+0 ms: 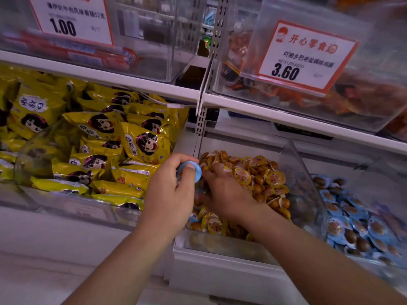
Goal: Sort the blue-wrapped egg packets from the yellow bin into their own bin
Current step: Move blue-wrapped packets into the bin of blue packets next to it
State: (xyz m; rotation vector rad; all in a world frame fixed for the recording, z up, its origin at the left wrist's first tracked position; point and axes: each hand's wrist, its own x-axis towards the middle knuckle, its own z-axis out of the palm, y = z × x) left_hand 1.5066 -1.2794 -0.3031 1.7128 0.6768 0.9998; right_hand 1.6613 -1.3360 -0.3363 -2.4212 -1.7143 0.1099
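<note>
You are looking down at a shop shelf of clear plastic bins, seen from your head camera. At nine o'clock, a bin [66, 208] holds a heap of yellow snack bags [141, 144] printed with a cartoon face. Above it, at eleven o'clock, a price card [72, 18] reads 1.00.

Just left of centre, your left hand [169, 194] is raised over the near left corner of the yellow bin [220, 247]. Its thumb and curled fingers pinch one blue-wrapped egg packet [189, 171], a small round blue-rimmed pack, held above the pile.

At the centre, the yellow bin is heaped with yellow-wrapped egg packets [259, 179]. Your right hand [226, 190] lies palm down on that heap, just beside the left hand, with its fingers spread and pressed into the packets. You cannot tell whether those fingers have hold of anything.

At three to four o'clock, just beside the yellow bin and divided from it by a clear wall, the neighbouring bin [361, 188] holds the blue packets [352, 225] in a loose layer.

At one o'clock, on the shelf above, a second price card [306, 56] reads 3.60, in front of a clear bin of orange-brown packs [363, 95].
</note>
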